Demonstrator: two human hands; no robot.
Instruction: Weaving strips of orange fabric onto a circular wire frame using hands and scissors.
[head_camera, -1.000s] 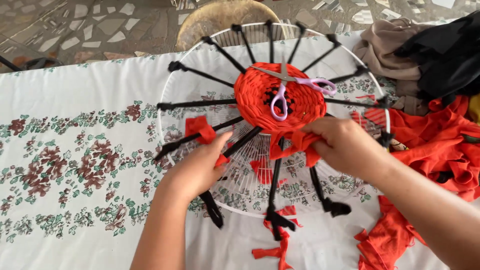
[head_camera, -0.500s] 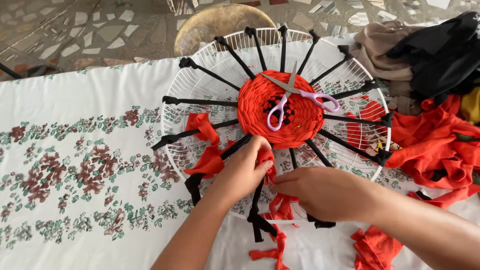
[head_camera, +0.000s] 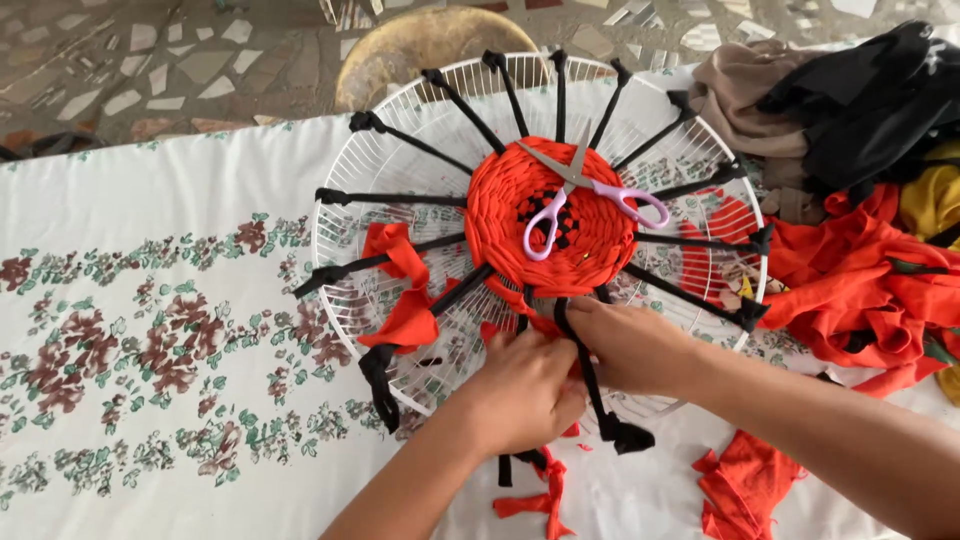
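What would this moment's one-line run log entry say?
left hand: on red fabric strip | right hand: pinching black spoke strip | scissors: resting on woven red disc

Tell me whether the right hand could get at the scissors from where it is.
Probably yes. The scissors lie loose and uncovered on top of the red woven disc, just beyond the right hand; nothing stands between them, though that hand is busy with a black strip.

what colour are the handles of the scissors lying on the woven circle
The scissors have light purple handles, seen best in the head view, atop the red woven disc.
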